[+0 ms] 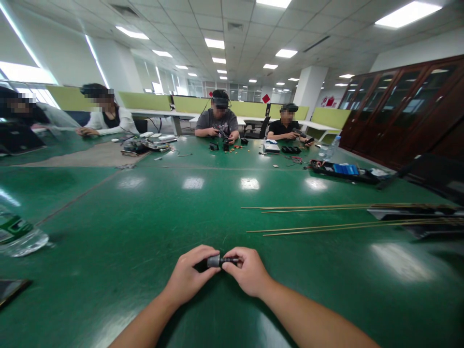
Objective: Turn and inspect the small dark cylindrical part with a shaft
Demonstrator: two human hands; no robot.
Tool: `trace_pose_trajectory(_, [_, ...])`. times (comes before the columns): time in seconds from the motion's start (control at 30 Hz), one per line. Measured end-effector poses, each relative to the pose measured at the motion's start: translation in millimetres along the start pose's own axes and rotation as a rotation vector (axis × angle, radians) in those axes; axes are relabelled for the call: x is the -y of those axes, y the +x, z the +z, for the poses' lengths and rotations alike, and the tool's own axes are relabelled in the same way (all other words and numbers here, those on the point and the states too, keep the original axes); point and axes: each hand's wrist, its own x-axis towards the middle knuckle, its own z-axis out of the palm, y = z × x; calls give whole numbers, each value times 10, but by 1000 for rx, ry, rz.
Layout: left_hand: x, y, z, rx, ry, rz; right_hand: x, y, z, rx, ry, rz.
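My left hand (190, 274) and my right hand (247, 270) meet over the green table (145, 217) near its front edge. Between them they hold a small dark cylindrical part (219, 261) with a grey metal band. The left fingers wrap round its thicker end. The right thumb and fingers pinch its thinner black end. Both hands are closed on it, just above the tabletop.
Several thin brass rods (326, 217) lie to the right, reaching a dark tray (416, 215). A plastic water bottle (18, 237) lies at the far left, a dark flat object (10, 290) below it. Several people sit at the far side among small tools and parts.
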Motion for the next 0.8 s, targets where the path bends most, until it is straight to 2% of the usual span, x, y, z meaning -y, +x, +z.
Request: trace_pose_trajectory(0.8, [8, 18, -9, -10, -3, -4, 87, -19, -26, -1, 10, 2])
